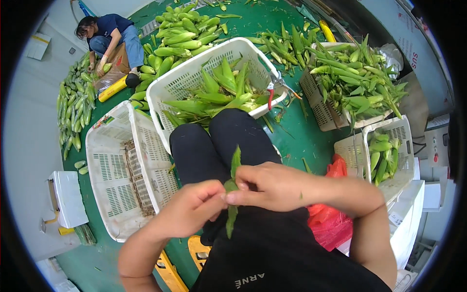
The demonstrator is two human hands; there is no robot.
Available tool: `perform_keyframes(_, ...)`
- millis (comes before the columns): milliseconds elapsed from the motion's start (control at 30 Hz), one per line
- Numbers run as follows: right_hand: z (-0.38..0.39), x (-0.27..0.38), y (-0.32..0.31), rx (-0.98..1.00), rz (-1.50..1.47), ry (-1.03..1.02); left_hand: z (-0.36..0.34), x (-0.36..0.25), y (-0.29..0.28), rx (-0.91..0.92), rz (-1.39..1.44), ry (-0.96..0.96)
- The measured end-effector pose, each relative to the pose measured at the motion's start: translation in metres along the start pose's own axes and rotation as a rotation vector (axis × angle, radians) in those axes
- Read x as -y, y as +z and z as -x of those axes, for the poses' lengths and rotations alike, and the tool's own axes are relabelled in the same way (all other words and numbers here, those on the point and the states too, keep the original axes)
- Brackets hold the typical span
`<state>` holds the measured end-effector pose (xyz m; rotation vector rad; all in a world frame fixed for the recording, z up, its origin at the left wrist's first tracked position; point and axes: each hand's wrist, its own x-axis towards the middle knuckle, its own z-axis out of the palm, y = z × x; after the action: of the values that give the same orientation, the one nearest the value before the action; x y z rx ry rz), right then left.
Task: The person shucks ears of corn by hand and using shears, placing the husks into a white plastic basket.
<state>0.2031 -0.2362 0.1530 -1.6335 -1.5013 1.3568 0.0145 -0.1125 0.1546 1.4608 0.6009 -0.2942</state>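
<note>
Green husk leaf [235, 165] upright over lap, between both hands. Left hand [192, 207] and right hand [265, 187] pinch its middle narrowly; both leaf ends free. Leaf may tear if thumbs pull unevenly, or slip onto lap if pinch loosens. Farther, just beyond knees [194, 143]: white basket [156, 108], part filled with husks. Red-handled tool [271, 95] at its right rim may fall if knee bumps basket. Far right: heaped leaves [357, 80] above crate rim, may spill if knocked.
</note>
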Motion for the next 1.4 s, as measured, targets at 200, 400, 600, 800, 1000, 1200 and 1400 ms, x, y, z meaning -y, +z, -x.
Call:
perform_keyframes(200, -0.018, 0.018, -0.039, 0.297, 0.182, -0.044, -0.009, 0.011, 0.016, -0.066, 0.121, 0.108)
perform_keyframes(400, -0.013, 0.004, -0.028, 0.168, 0.361, -0.225, -0.011, 0.009, 0.030, -0.179, 0.199, 0.017)
perform_keyframes(600, -0.005, -0.058, 0.018, 0.154, -0.923, 0.046, -0.023, 0.037, 0.033, -0.228, 0.550, 0.170)
perform_keyframes(800, -0.011, -0.013, -0.009, 0.133, -0.231, 0.022, -0.017, 0.021, 0.030, -0.376, -0.257, 0.235)
perform_keyframes(1000, -0.015, -0.009, -0.024, 0.455, -0.093, -0.002, -0.005, 0.022, 0.026, -0.148, -0.120, 0.198)
perform_keyframes(1200, -0.021, -0.062, 0.009, 0.257, -0.216, -0.290, -0.016, 0.080, 0.018, -0.354, 0.381, 0.443)
perform_keyframes(1400, -0.039, -0.111, 0.080, 0.055, -0.636, -0.199, -0.033, 0.131, 0.002, -0.586, 0.846, 0.571)
